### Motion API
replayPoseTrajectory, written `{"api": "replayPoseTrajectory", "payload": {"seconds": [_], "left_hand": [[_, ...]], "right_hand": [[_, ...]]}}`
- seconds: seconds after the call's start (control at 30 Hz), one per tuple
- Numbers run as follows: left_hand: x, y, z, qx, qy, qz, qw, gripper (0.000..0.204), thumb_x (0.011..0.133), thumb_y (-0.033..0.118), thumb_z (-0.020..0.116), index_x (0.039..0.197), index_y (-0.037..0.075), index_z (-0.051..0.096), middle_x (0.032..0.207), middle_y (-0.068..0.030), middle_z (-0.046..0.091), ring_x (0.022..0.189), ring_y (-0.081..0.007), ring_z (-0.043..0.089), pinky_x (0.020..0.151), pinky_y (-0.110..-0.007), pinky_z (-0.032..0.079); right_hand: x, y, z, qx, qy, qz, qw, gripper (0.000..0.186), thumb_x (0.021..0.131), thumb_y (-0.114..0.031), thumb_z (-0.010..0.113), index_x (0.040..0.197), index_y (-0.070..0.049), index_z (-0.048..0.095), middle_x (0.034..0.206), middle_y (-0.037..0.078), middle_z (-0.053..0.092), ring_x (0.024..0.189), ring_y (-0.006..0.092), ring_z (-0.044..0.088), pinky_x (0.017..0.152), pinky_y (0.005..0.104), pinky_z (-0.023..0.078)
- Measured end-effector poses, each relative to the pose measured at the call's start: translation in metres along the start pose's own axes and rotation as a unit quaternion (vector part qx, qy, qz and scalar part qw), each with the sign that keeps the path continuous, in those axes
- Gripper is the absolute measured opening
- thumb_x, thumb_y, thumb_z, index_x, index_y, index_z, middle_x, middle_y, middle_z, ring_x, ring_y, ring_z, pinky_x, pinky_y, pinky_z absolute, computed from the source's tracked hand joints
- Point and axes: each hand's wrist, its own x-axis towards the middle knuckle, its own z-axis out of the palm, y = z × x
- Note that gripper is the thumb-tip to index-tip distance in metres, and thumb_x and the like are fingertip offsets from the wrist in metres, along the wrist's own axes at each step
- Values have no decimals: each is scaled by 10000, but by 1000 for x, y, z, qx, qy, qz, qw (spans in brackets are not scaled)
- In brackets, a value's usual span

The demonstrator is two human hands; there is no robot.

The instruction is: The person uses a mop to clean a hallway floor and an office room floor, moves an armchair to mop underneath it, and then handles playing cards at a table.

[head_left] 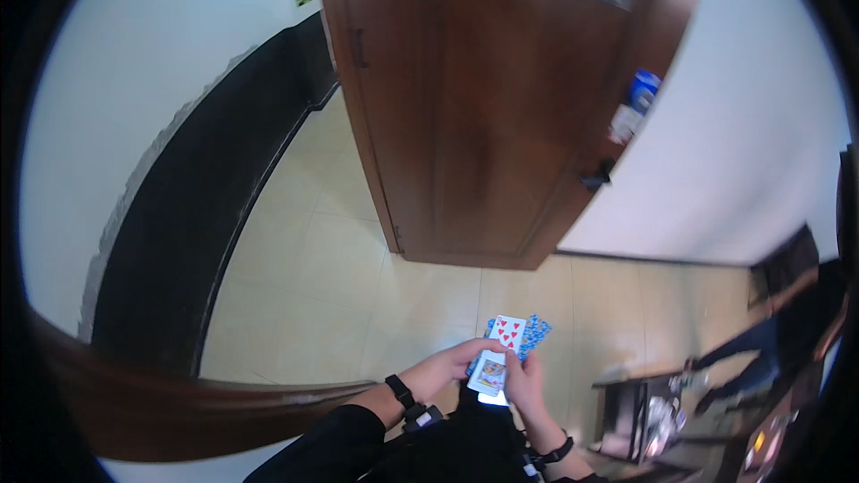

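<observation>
Low in the middle, both hands hold playing cards between them, above the floor. A white card with red hearts [510, 328] lies face up, and below it a face card [489, 375] also shows its front. Blue-patterned card backs [537, 333] stick out behind the heart card. My left hand [463, 357] closes on the cards from the left. My right hand [525, 379] grips them from the right, its thumb on the front. A small bright white patch [493, 399] shows under the face card; what it is cannot be made out. Dark bands circle both wrists.
A brown wooden door [465, 116] with a dark handle [596, 177] stands ahead. Black wall panelling [206, 179] runs along the left. Pale tiles [331, 304] cover the floor. At right are a dark stand [626, 419] and a person's blue-clad legs [743, 362], blurred.
</observation>
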Motion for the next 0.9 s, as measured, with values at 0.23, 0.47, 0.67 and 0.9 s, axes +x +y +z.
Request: {"api": "replayPoseTrajectory", "payload": {"seconds": [0.23, 0.47, 0.67, 0.9], "left_hand": [[-9, 16, -35, -152, 13, 183, 971, 323, 801, 219, 544, 1059, 26, 520, 956, -111, 611, 836, -210, 615, 748, -356, 505], [-176, -33, 9, -239, 276, 385, 848, 298, 804, 177, 549, 1072, 54, 509, 966, -88, 593, 858, -210, 593, 751, -347, 497], [-301, -4, -51, -268, 360, 446, 774, 251, 827, 190, 523, 1037, 53, 525, 961, -88, 583, 877, -234, 574, 747, -354, 483], [-363, 243, -139, -240, 368, 429, 789, 216, 854, 206, 492, 996, 52, 543, 955, -88, 571, 900, -262, 551, 742, -363, 466]], "right_hand": [[60, -53, 40, -53, -215, -32, 975, 235, 877, -142, 428, 1026, 29, 490, 923, 163, 575, 855, 230, 562, 749, 332, 439], [-5, -116, 127, -75, -532, -79, 840, 225, 853, -137, 456, 1016, 14, 491, 915, 166, 551, 889, 249, 531, 786, 349, 424], [-74, -136, 287, 34, -519, -207, 829, 297, 864, -248, 400, 936, 19, 509, 748, 201, 529, 712, 263, 533, 640, 379, 430], [123, -253, 497, -27, -492, 81, 866, 318, 880, -284, 449, 933, 18, 532, 746, 151, 585, 661, 221, 552, 640, 342, 438]]}}
